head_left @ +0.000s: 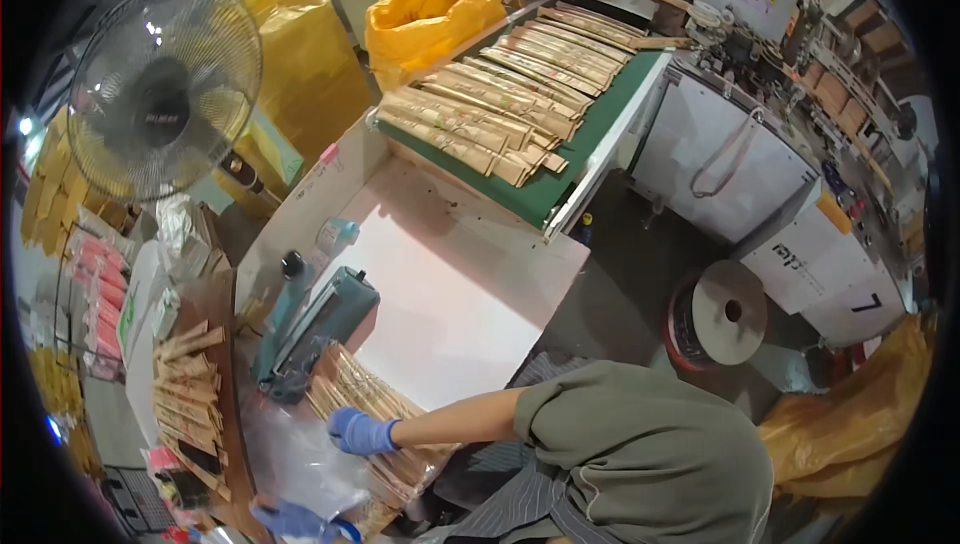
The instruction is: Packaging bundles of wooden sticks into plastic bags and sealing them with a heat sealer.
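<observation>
- Packets [370, 396] lie in a row at the near end of the tabletop [460, 289], under the right hand [360, 431].
- Right hand's fingers bend over them; whether they grip any, I cannot tell.
- Left hand [292, 521] is low at the rim of view, near the clear bag [300, 454]; its hold I cannot tell.
- Sealer [340, 306] stands just beyond the packets, narrowing room on the left.
- Tabletop offers room between sealer and belt [598, 134]; its right edge drops toward the floor [600, 289].
- Belt's near edge bounds the far side.
</observation>
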Action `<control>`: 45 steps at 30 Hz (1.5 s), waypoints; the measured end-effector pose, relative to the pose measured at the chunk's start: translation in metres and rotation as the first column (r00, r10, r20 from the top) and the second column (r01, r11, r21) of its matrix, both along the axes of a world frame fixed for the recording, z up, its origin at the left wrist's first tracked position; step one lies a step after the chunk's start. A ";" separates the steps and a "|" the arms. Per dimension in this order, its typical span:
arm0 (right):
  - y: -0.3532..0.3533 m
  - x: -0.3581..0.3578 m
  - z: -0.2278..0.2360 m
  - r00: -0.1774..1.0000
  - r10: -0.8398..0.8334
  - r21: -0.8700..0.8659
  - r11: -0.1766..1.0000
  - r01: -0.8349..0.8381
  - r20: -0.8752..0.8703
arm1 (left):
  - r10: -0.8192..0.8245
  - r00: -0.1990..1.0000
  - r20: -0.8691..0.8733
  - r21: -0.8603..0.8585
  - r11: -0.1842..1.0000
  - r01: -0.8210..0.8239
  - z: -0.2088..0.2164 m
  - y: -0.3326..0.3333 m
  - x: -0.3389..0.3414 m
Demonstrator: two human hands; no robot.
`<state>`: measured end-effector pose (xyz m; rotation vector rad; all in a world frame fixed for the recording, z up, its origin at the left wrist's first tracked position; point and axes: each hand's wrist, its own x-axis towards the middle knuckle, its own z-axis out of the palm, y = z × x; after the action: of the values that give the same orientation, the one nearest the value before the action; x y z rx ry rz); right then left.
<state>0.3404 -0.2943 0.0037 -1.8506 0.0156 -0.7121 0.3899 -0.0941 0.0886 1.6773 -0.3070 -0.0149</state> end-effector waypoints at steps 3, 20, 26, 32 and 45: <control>-0.007 -0.003 -0.001 0.998 -0.060 0.057 0.996 0.062 -0.036 | -0.073 0.980 0.187 0.295 0.955 0.015 0.023 -0.077 -0.041; -0.597 -0.280 0.133 0.225 -0.953 -0.837 -0.050 0.545 0.203 | -0.238 -0.034 0.971 0.191 0.851 -0.490 -0.056 -0.114 0.006; -0.680 -0.384 0.112 -0.309 -0.922 -0.864 -0.342 0.370 0.233 | -0.169 0.619 0.767 0.371 0.904 -0.214 -0.017 -0.242 -0.078; -0.493 -0.325 0.186 0.505 -0.827 -0.675 0.226 0.702 0.249 | -0.344 0.762 0.549 0.349 0.923 0.164 0.047 -0.338 -0.177; -0.223 -0.187 0.185 0.966 0.242 0.332 0.922 -0.199 -0.095 | -0.517 0.846 -0.129 -0.160 0.853 0.496 0.030 -0.247 -0.204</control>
<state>0.1535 -0.5172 0.1889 -1.5538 0.0088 -0.3987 0.1860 -0.3408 0.1187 1.4207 -0.6069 -0.5241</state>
